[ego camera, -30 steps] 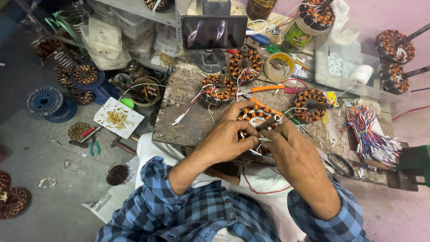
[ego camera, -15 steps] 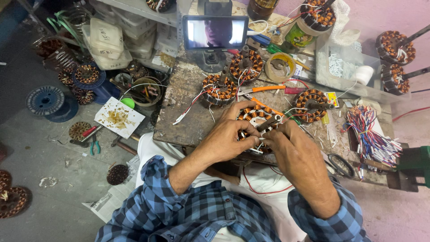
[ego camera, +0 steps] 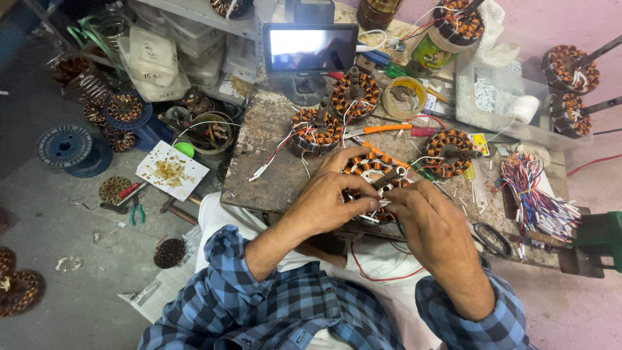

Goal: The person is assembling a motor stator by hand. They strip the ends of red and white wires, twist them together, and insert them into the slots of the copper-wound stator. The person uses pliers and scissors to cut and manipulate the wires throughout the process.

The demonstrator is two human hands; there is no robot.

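A: Start with the biggest thing. What anchors the scene?

B: The worn workbench [ego camera: 272, 149], a scarred slab across the person's lap. Everything else sits relative to it: a small bright screen [ego camera: 310, 47] stands at its far edge, white plastic tubs [ego camera: 153, 59] are stacked off its left side, and a blue wire spool [ego camera: 65, 147] lies on the floor further left.

A: And on the bench itself?

B: Three more wound stators: one [ego camera: 315, 129] near the middle, one [ego camera: 354, 96] behind it, one [ego camera: 448, 151] toward the right. A bundle of coloured wires [ego camera: 534, 201] lies at the bench's right end. Orange-handled scissors [ego camera: 382, 129] rest between the stators.

A: What are the hands doing?

B: Both close on the stator [ego camera: 376, 178] at the bench's near edge. The left hand [ego camera: 327, 204] curls over its near-left rim, fingers bent down onto it. The right hand [ego camera: 434, 223] pinches at the near-right side, fingertips pressed together on what looks like fine lead wire; the exact strand is too small to tell.

A: Why held like that?

B: My judgement: the near edge keeps it close, and one hand steadies the ring while the other works the leads.

A: How does it look?

B: A ring of copper-orange coils on a pale core, with white wires trailing and a dark shaft rising from the centre.
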